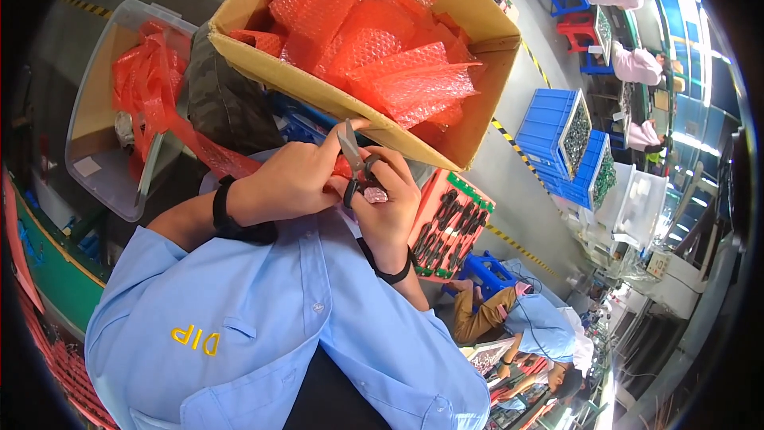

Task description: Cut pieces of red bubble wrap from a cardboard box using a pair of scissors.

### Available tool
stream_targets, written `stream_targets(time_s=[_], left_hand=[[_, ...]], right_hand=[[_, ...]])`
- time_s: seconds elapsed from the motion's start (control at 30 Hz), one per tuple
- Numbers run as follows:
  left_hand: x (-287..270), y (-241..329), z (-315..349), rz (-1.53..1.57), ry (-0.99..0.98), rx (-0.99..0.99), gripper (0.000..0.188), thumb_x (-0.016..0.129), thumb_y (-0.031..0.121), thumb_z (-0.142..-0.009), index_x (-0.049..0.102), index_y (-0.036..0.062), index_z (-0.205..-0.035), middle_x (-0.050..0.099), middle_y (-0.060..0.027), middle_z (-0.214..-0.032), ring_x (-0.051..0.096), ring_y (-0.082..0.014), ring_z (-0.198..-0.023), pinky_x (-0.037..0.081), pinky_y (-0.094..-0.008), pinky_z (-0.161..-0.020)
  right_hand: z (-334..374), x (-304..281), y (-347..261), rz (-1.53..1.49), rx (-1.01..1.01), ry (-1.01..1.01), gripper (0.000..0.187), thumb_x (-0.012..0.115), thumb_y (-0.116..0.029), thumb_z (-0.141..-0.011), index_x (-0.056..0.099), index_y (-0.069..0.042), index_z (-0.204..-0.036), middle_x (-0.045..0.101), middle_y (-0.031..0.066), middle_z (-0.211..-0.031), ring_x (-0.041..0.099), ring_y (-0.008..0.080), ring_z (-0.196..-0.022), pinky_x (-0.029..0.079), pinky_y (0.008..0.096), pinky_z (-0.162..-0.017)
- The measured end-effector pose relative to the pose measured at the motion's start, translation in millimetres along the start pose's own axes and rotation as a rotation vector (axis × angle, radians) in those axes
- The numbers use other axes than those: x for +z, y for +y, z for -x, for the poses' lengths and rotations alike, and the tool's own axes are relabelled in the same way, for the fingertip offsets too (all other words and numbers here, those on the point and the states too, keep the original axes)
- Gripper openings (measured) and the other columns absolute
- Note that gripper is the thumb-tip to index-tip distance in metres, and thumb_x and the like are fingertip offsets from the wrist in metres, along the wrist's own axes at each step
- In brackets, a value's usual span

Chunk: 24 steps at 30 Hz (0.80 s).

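Note:
My right hand (388,201) is closed around a pair of scissors (348,146) with dark handle loops, blades pointing up toward the cardboard box. A small crumpled pink piece (375,194) shows at its fingers. Beside it, my left hand (296,177) is closed with red wrap between its fingers, close to the scissors; how far the fingers reach around it is partly hidden. A long strip of red bubble wrap (208,151) runs from the clear plastic tub on the left toward my left hand. Just beyond both hands stands the cardboard box (270,72), full of red bubble wrap pieces (366,48).
The clear tub (79,123) holds more red wrap. Right of my hands is a pink tray (430,227) of black parts and green boards. Blue crates (545,131) and a blue stool (487,271) stand farther right. A person in blue (549,326) works at the lower right.

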State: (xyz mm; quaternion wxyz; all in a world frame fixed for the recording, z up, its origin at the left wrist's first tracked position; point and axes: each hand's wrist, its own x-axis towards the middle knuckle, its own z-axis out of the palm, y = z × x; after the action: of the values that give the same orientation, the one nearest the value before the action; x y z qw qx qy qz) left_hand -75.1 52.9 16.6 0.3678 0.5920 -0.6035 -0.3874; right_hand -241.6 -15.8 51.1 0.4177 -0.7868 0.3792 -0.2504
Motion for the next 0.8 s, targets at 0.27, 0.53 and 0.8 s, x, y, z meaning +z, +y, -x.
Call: stream_targets(time_s=[0.27,0.53,0.8], left_hand=[[-19.9,-0.7,-6.2,0.349,-0.352,0.029,0.035,0.080,0.016,-0.079,0.068,-0.0029,-0.107,0.072,-0.0153,-0.102,0.070,-0.0292,-0.091,0.054,-0.0350,-0.079],[-34.8,-8.4,-2.9,0.796,-0.792,0.033,0.039,0.081,0.031,-0.086,0.066,-0.0013,-0.102,0.063,-0.0012,-0.085,0.060,-0.0109,-0.078,0.049,-0.0275,-0.072],[-29.8,7.8,19.3,1.055,-0.638,-0.182,0.039,0.066,0.040,-0.100,0.062,0.0012,-0.102,0.046,0.0039,-0.073,0.041,-0.0051,-0.065,0.032,-0.0219,-0.060]], right_hand=[[10.4,-19.3,-10.2,-0.181,0.036,-0.108,0.020,0.079,0.002,-0.064,0.069,0.001,-0.082,0.072,0.0114,-0.095,0.069,0.0229,-0.085,0.053,0.0323,-0.076],[3.5,-109.4,-45.9,-0.186,-0.178,0.222,0.026,0.077,-0.011,-0.069,0.065,0.003,-0.088,0.064,0.0094,-0.083,0.062,0.0178,-0.076,0.050,0.0300,-0.071],[-28.7,-125.6,-4.3,-0.572,-0.187,0.359,0.020,0.076,0.002,-0.075,0.069,0.004,-0.093,0.067,0.0094,-0.097,0.062,0.0180,-0.084,0.049,0.0308,-0.075]])
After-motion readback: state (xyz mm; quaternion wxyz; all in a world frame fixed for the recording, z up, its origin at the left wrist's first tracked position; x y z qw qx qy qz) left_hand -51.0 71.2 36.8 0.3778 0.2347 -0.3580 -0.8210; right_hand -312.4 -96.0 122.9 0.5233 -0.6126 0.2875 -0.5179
